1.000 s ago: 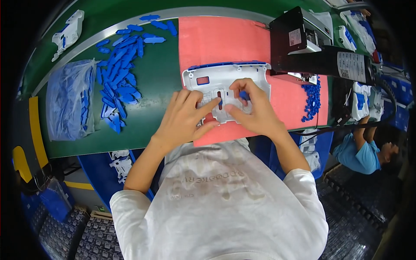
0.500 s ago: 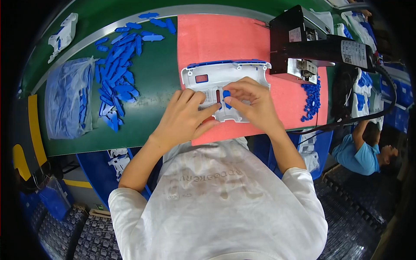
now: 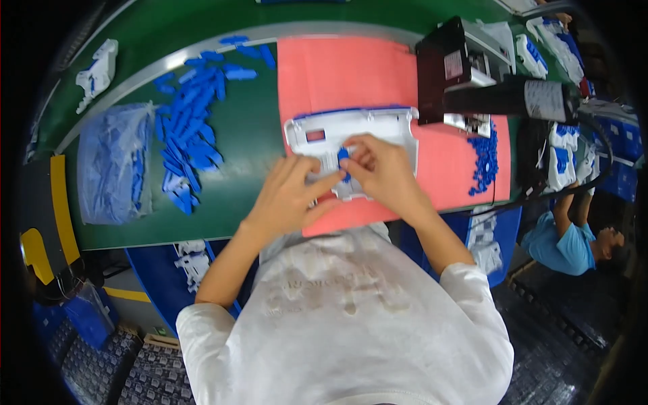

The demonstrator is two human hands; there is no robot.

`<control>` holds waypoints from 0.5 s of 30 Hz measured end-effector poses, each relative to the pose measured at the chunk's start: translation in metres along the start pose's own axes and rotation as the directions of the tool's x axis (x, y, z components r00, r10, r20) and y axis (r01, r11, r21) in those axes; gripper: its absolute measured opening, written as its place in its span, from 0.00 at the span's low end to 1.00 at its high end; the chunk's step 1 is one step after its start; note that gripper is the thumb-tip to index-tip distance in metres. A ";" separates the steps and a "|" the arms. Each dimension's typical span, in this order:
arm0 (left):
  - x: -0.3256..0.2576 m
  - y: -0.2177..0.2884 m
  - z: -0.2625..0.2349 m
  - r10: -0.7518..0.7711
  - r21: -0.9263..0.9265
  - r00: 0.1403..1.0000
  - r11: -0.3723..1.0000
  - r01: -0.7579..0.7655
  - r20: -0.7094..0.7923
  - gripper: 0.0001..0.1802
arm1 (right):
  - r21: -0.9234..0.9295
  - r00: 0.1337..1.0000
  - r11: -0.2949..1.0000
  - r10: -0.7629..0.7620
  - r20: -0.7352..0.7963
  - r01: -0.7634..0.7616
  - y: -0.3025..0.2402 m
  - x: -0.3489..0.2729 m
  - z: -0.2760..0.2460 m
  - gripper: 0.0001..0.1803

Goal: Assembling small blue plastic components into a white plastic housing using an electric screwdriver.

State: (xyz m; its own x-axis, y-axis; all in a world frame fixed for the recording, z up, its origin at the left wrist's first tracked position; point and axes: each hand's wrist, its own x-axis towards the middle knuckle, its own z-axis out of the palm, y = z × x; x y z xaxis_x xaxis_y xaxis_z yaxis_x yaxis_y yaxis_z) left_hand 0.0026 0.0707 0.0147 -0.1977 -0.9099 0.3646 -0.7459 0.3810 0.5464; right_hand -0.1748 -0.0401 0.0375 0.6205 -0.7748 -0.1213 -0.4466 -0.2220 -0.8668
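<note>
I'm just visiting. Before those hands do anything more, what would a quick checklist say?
1. White shell resting on the pink mat: ok.
2. Right hand holding the small blue piece over the shell's middle: ok.
3. Left hand at the shell, its index finger reaching toward the blue piece: ok.
4. Blue piece fully in view: not ok, the fingers cover part of it.
5. Blue piece fully seated: cannot tell, blurred and partly hidden.
6. Loose long blue pieces apart from the shell: ok.

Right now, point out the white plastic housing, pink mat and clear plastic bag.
White plastic housing [image 3: 331, 139], head view: inner face.
Pink mat [image 3: 347, 73], head view: bare far part.
Clear plastic bag [image 3: 111, 165], head view: middle.
</note>
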 end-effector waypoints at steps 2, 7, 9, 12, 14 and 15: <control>0.001 -0.002 -0.002 0.000 -0.002 0.999 1.000 0.001 0.042 0.23 | -0.037 1.000 0.999 -0.006 0.009 0.006 0.000 0.000 0.000 0.14; 0.001 0.005 -0.005 0.034 0.041 0.997 0.998 -0.037 0.065 0.21 | -0.091 1.000 0.995 0.026 -0.006 -0.026 0.003 -0.009 0.002 0.10; 0.001 0.006 -0.007 0.042 0.059 0.996 0.997 -0.046 0.074 0.20 | -0.090 0.997 0.994 0.069 0.020 -0.067 -0.003 -0.012 0.002 0.09; 0.001 0.006 -0.006 0.045 0.046 0.995 0.998 -0.049 0.084 0.20 | -0.127 0.998 0.991 -0.050 -0.043 0.044 -0.004 -0.013 0.006 0.08; 0.001 0.005 -0.006 0.034 0.021 0.995 0.999 -0.036 0.096 0.21 | -0.156 0.998 0.987 -0.034 -0.047 0.026 -0.005 -0.012 0.005 0.08; 0.001 0.007 -0.006 0.031 0.011 0.994 0.999 -0.032 0.105 0.21 | -0.184 0.999 0.983 -0.012 -0.045 0.003 -0.004 -0.015 0.006 0.08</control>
State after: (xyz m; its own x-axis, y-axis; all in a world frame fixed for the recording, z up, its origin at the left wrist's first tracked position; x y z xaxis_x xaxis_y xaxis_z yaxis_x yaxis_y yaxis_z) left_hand 0.0013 0.0733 0.0232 -0.2865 -0.9100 0.2997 -0.7460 0.4081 0.5262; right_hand -0.1788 -0.0241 0.0403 0.5962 -0.7978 -0.0894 -0.5554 -0.3295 -0.7635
